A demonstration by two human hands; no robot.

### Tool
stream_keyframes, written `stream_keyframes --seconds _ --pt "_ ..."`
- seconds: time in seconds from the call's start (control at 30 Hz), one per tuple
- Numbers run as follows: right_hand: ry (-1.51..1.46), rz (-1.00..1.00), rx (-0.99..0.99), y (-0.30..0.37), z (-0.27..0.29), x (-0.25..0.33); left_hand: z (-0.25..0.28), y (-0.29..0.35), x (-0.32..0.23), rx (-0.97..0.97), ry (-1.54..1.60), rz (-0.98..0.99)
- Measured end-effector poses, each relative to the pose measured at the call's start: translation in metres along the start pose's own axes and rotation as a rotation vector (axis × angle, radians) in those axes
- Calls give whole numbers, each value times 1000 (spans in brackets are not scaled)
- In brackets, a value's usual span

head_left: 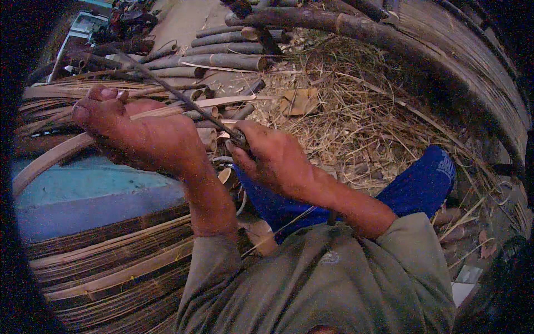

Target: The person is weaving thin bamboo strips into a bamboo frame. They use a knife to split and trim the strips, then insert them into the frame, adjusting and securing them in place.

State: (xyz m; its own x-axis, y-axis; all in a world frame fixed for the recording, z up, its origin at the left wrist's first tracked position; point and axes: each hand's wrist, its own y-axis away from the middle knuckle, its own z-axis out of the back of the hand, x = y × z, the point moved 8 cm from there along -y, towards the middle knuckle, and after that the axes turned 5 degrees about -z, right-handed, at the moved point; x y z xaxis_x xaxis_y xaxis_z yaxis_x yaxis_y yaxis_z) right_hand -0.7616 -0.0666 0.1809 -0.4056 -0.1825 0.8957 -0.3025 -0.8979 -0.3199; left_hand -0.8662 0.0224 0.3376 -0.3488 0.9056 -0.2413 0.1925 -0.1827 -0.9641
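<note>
My left hand (144, 133) is closed around a long, pale bamboo strip (47, 161), which bends down toward the left rim. Past that hand, the strip's other end (231, 101) stretches to the right. My right hand (272, 158) grips a knife by its handle, the handle mostly hidden in the fingers. From this fist the knife's long dark blade (186, 100) slants up and left, crossing the strip just right of my left hand. Whether the edge touches the strip I cannot tell.
Cut bamboo poles (222, 60) lie beyond my hands. A heap of shavings (345, 111) spreads in front of my blue-clothed leg (420, 181). Split strips (111, 261) bundle at lower left, beside a turquoise surface (83, 181). A long pole (389, 39) crosses the upper right.
</note>
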Motion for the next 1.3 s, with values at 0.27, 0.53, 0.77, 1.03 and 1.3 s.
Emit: stream_keyframes --seconds 0.27,0.53,0.77,1.03,1.3 --pt "136 -55 -38 -8 2 -19 -8 7 -13 80 -76 -150" --pt "95 -105 7 -4 2 -26 -6 7 -10 82 -72 -128" --pt "107 -116 -81 -1 -6 -42 1 4 -18 127 -212 -231" --pt "151 -175 -20 1 -13 -55 5 3 -12 -13 50 42" --pt "58 -43 -47 3 -22 -66 17 3 21 -40 234 101"
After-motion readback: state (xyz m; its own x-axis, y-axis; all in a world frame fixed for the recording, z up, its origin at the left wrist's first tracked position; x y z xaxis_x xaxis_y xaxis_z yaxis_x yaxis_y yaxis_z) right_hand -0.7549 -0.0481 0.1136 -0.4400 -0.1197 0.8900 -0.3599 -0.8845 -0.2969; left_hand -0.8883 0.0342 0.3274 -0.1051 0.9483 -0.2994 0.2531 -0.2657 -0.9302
